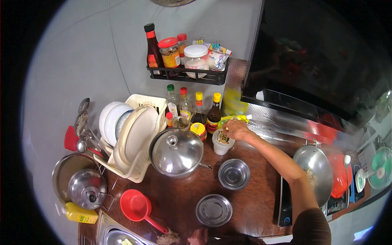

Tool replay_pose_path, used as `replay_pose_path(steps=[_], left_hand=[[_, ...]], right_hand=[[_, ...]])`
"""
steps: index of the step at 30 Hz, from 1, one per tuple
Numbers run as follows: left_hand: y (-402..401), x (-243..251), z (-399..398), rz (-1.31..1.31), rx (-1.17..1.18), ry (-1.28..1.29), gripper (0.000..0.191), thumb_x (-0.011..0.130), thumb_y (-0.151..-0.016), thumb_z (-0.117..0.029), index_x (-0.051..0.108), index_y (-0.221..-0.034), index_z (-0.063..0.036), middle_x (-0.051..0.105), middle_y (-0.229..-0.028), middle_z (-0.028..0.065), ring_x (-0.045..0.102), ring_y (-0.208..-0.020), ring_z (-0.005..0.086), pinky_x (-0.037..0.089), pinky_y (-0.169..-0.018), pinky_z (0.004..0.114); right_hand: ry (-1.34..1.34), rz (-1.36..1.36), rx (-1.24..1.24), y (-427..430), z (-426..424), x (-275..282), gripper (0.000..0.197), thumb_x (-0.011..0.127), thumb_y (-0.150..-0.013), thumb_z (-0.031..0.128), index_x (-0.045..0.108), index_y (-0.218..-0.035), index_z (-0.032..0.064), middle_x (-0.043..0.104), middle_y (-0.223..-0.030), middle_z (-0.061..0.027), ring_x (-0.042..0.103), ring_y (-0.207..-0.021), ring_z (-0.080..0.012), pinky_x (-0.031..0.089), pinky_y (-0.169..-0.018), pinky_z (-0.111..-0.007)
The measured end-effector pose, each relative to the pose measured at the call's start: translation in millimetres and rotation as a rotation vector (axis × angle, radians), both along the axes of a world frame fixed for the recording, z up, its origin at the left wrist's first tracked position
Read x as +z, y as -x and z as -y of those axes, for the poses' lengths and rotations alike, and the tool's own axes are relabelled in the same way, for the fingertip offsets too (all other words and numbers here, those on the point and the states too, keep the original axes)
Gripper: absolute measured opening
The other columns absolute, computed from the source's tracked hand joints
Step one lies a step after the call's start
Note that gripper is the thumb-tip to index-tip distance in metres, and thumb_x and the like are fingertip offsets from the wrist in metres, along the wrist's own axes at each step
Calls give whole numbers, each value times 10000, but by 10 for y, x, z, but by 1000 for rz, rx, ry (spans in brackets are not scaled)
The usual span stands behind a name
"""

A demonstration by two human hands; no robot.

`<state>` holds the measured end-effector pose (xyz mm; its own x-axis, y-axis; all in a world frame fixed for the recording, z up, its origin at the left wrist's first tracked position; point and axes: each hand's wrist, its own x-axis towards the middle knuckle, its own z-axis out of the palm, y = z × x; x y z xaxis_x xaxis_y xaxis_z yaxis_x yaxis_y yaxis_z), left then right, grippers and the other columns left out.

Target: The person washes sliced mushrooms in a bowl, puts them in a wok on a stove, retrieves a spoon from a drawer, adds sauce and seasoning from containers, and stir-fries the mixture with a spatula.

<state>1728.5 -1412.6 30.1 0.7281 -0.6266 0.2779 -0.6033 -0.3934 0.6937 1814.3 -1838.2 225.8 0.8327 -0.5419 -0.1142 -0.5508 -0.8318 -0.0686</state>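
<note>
My right hand [236, 130] reaches across the counter to a small white tub [221, 149] with a patterned top. Its fingertips are at the tub's upper edge; whether they grip anything is hidden. Just behind the hand lies a yellow pouch [246, 117] with a white cap. A brown sauce bottle [214, 114] with a yellow cap stands to the left of the hand. Two shallow metal bowls [234, 174] sit in front of the tub, one nearer me. My left hand [197, 237] is blurred and partly cut off at the bottom edge, so its grip cannot be made out.
A lidded metal pan [177, 156] stands beside a cream dish rack [134, 176] of plates. To the right, a wok [318, 165] holding some food is on a black cooktop [285, 211]. A red dipper [136, 205] lies near the sink [105, 225]. Above hangs a black condiment shelf [190, 78].
</note>
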Motion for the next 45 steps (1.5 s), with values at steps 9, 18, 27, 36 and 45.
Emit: replay_pose_path(steps=[9,18,27,36,45], left_hand=[[-35,-110,-59,81,-69,34,132,675,-719,-60,595,-823,-45,597,-707,118,567,-611,306,464,-641,383],[-57,11,-40,-40,-86,40,118,666,-718,-59,594,-812,-56,580,-686,117,557,-605,309,450,-614,398],[-91,43,-91,-86,-163,56,119,650,-739,-77,588,-837,-47,580,-735,138,556,-653,337,448,-654,425],[-98,-79,-162,-48,-261,16,121,667,-727,-88,583,-812,-61,573,-717,120,554,-646,320,451,-639,407],[-93,-62,-95,-29,-158,65,107,666,-722,-75,575,-775,-58,561,-651,117,543,-570,311,445,-595,411]], right_hand=[[0,109,83,-446,-225,45,234,574,-804,254,649,-981,120,645,-886,-139,612,-834,-301,484,-751,-392],[150,185,246,-699,-570,724,168,576,-779,213,660,-888,115,642,-784,-138,620,-731,-316,500,-662,-417],[466,733,268,-1446,-346,2075,378,666,-703,275,608,-1008,60,623,-808,-156,619,-780,-316,490,-706,-407],[275,281,73,-2092,-393,2408,820,686,-627,528,437,-1281,101,392,-1251,-162,647,-742,-290,486,-798,-407],[264,230,4,-2257,-259,2415,697,661,-628,555,526,-1182,154,505,-1218,-81,504,-1111,-243,445,-877,-383]])
